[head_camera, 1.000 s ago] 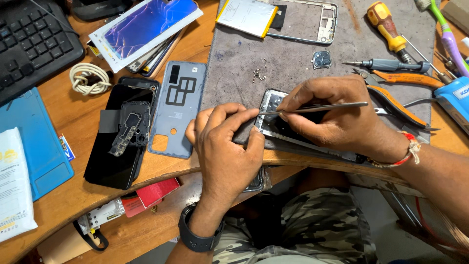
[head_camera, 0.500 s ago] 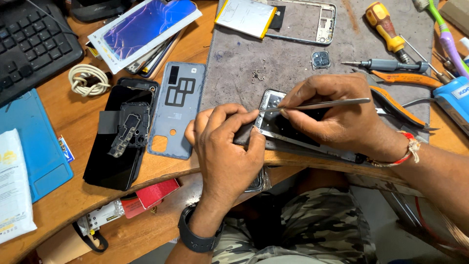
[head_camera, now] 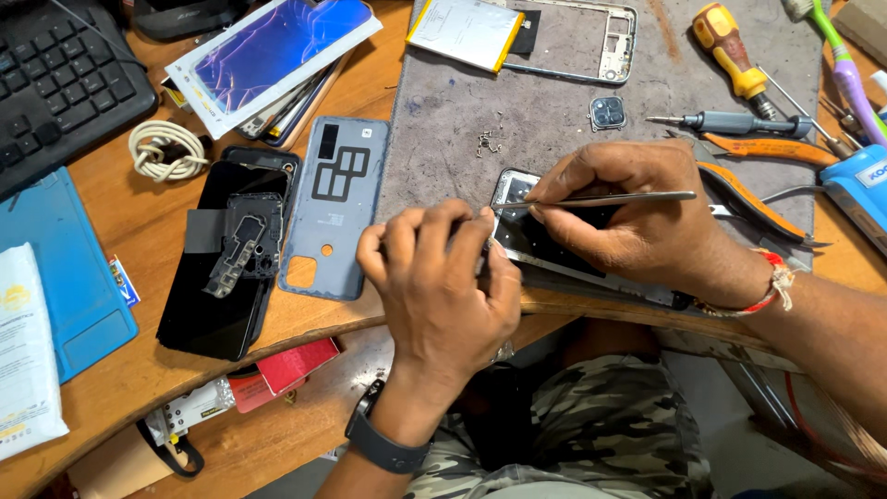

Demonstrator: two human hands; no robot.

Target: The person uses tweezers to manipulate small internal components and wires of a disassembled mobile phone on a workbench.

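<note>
- Head view, centre of the frame: an opened phone (head_camera: pixel 531 236) lies on a grey work mat (head_camera: pixel 554 120), near the front edge of the wooden desk (head_camera: pixel 120 360). Its back is off; a dark inner plate shows, with a silvery frame and the camera corner toward the upper left. Both hands cover most of it.
- The right hand (head_camera: pixel 637 217) sits over the phone's right part, thumb and fingers pressed together, pinching metal tweezers (head_camera: pixel 610 198). The tweezers lie nearly level, their tip pointing left at the phone's upper corner.
- The left hand (head_camera: pixel 439 277) rests on the phone's left end, fingers curled down over its edge; whether they clamp it I cannot tell. A dark watch is on that wrist.
- Left of centre: a grey-blue back cover (head_camera: pixel 333 208) lies flat, beside a black phone (head_camera: pixel 226 254) with a loose part on it.
- Upper middle: a battery (head_camera: pixel 462 32) and a bare mid-frame (head_camera: pixel 591 42).
- Upper right: a yellow-handled screwdriver (head_camera: pixel 725 42), a slim dark screwdriver (head_camera: pixel 739 122), and orange-handled pliers (head_camera: pixel 767 176).
</note>
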